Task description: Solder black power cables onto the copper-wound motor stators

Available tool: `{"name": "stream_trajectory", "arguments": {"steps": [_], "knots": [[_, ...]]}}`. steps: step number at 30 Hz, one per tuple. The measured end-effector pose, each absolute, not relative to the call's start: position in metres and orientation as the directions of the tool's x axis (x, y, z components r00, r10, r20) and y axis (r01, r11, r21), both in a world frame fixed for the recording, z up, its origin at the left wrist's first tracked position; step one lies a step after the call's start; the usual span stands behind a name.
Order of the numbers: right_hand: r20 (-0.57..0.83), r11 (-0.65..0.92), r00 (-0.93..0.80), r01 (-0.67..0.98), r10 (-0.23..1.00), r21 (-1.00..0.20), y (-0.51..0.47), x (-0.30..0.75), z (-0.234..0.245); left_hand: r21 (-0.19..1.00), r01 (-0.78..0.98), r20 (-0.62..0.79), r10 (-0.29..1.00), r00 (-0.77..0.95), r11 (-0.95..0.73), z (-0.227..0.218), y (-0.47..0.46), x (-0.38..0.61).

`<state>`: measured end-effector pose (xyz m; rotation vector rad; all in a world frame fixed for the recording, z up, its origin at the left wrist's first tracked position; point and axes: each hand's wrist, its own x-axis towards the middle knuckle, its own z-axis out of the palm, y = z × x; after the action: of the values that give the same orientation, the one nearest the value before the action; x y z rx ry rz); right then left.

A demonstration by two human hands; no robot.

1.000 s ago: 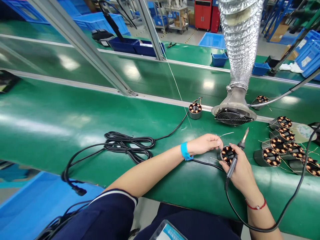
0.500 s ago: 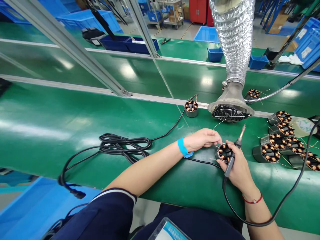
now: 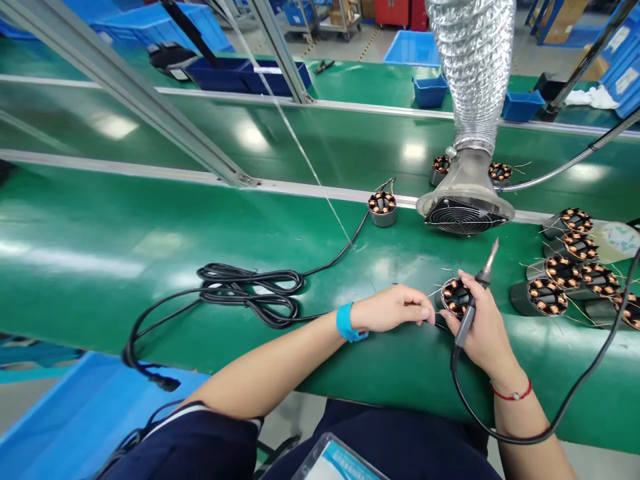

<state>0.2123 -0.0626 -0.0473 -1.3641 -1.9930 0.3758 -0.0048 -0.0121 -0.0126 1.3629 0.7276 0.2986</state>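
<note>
My right hand [image 3: 483, 327] is wrapped round a soldering iron [image 3: 470, 317], whose bare tip points up and away from me. The thumb and fingers of that hand also steady a motor stator [image 3: 454, 297] with copper windings, standing on the green bench. My left hand [image 3: 403, 308], with a blue wrist strap [image 3: 346, 322], is pinched closed just left of this stator, close to its thin wire leads and the black cable. Whatever lies between those fingertips is too small to make out.
A fume extractor hood [image 3: 466, 207] hangs just beyond my hands. Several stators [image 3: 543, 298] stand on the right. One stator [image 3: 382, 209] with a cable attached is at the back, and a coiled black cable [image 3: 250, 293] lies to the left. The iron's cord [image 3: 565, 413] loops over my right forearm.
My left hand has moved down from the stator's upper left rim to beside its lower left side. My right hand keeps hold of the iron and stator. The view has shifted slightly.
</note>
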Motion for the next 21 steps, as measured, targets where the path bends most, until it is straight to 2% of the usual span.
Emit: {"name": "stream_trajectory", "arguments": {"steps": [3,6,8,10,12,15,18,21], "knots": [[0.361,0.409,-0.231,0.718,0.903,-0.564,-0.063,0.212,-0.048,0.930,0.094,-0.283,0.533,0.797,0.355,-0.010,-0.010,0.008],[0.356,0.406,-0.234,0.727,0.905,-0.554,-0.064,0.212,-0.048,0.927,0.095,-0.285,0.519,0.806,0.363,-0.004,-0.006,0.009],[0.344,0.389,-0.223,0.737,0.912,-0.552,-0.064,0.212,-0.047,0.940,0.103,-0.297,0.629,0.718,0.326,0.000,-0.003,0.004],[0.337,0.384,-0.224,0.745,0.915,-0.546,-0.064,0.211,-0.046,0.949,0.103,-0.304,0.771,0.559,0.299,0.003,0.000,-0.001],[0.342,0.389,-0.231,0.756,0.911,-0.527,-0.064,0.210,-0.045,0.955,0.116,-0.294,0.834,0.466,0.272,0.004,0.001,-0.001],[0.370,0.391,-0.225,0.791,0.901,-0.471,-0.066,0.209,-0.043,0.976,0.131,-0.215,0.831,0.513,0.172,0.002,-0.003,0.008],[0.408,0.411,-0.236,0.808,0.882,-0.423,-0.067,0.209,-0.041,0.988,0.155,-0.099,0.784,0.613,0.003,0.003,-0.008,0.014],[0.403,0.430,-0.257,0.792,0.878,-0.433,-0.067,0.210,-0.040,0.962,0.257,-0.097,0.765,0.637,-0.092,0.008,-0.011,0.006]]}}
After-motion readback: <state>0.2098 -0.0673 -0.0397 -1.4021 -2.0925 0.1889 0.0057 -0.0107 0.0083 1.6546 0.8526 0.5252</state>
